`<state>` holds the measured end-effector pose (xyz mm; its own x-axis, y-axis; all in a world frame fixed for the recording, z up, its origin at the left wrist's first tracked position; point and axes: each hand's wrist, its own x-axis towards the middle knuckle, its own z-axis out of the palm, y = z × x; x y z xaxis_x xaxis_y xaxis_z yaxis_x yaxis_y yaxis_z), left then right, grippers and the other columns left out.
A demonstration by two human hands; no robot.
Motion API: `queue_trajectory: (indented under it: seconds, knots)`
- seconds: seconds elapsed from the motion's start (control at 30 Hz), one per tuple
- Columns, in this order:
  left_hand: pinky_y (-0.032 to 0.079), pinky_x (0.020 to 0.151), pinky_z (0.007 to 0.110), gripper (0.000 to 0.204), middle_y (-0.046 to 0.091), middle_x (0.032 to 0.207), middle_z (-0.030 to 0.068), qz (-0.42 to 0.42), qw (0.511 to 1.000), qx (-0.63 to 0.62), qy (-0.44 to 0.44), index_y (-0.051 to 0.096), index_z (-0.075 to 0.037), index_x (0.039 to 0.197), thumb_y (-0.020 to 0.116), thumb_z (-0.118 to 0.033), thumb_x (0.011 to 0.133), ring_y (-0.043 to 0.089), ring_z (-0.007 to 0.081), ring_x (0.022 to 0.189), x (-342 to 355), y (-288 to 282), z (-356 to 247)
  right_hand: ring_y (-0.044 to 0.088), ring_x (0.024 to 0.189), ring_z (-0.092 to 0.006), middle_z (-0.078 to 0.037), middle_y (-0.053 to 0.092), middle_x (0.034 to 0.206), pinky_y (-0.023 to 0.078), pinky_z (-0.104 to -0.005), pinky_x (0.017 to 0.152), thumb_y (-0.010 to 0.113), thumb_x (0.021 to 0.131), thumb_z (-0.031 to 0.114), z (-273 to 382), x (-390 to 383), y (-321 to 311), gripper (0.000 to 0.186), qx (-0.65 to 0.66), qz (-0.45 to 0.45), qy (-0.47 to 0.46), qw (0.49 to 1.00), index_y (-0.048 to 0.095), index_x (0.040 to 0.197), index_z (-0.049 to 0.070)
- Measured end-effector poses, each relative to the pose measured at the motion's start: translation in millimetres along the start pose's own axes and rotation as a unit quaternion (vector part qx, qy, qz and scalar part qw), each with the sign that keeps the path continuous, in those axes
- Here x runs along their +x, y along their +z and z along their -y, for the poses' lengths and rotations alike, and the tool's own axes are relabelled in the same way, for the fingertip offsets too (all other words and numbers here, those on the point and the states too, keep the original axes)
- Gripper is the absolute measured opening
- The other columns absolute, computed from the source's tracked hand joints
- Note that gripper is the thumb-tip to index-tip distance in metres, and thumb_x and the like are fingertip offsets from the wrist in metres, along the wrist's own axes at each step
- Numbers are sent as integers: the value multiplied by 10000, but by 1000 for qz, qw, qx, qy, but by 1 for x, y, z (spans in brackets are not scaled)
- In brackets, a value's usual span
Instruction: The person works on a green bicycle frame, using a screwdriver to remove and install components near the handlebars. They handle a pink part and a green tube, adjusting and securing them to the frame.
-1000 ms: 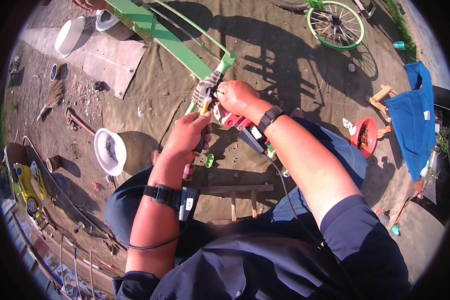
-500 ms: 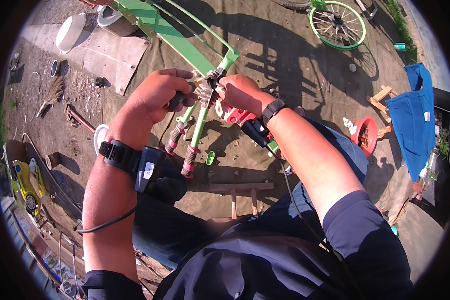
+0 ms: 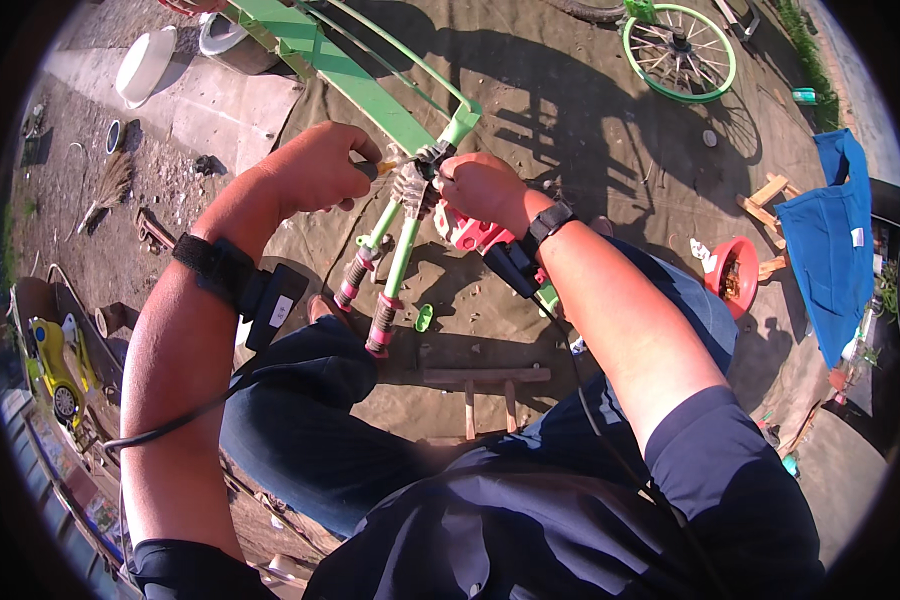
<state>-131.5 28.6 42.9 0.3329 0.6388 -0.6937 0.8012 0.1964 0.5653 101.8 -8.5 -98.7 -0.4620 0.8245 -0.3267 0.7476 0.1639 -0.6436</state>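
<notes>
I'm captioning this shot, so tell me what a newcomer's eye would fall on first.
The bright green frame draws the eye first, slanting from upper left to centre, with the left hand and right hand either side of its joint. The green-rimmed wheel stands out at upper right, as does the blue cloth near the right edge.
</notes>
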Motion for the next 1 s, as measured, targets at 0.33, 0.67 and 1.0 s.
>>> queue_trajectory:
  seconds: [0.33, 0.67, 1.0]
  knots:
    - [506, 819, 472, 448, 678, 929, 239, -127, 983, 127, 31, 584, -48, 1227, 592, -135, 787, 654, 417, 926, -40, 66, 9, 669, 880, -359, -139, 686, 876, 524, -461, 774, 599, 895, 355, 13, -4, 0, 261, -19, -3, 105, 994, 666, 919, 104]
    - [567, 715, 412, 484, 683, 941, 201, -228, 972, -34, -51, 505, -3, 1298, 614, -130, 844, 703, 310, 737, -90, 134, 14, 656, 1020, -368, -200, 675, 1084, 519, -420, 897, 740, 778, 364, -7, 5, 8, 467, 112, -177, 75, 975, 630, 1097, 42]
    - [548, 575, 373, 496, 677, 782, 167, -190, 960, -136, -157, 525, 22, 1245, 664, -113, 788, 688, 240, 629, -66, 150, 34, 692, 940, -283, -185, 706, 1028, 533, -371, 811, 736, 848, 353, -19, 25, 26, 394, 318, -230, 173, 904, 646, 1056, 31]
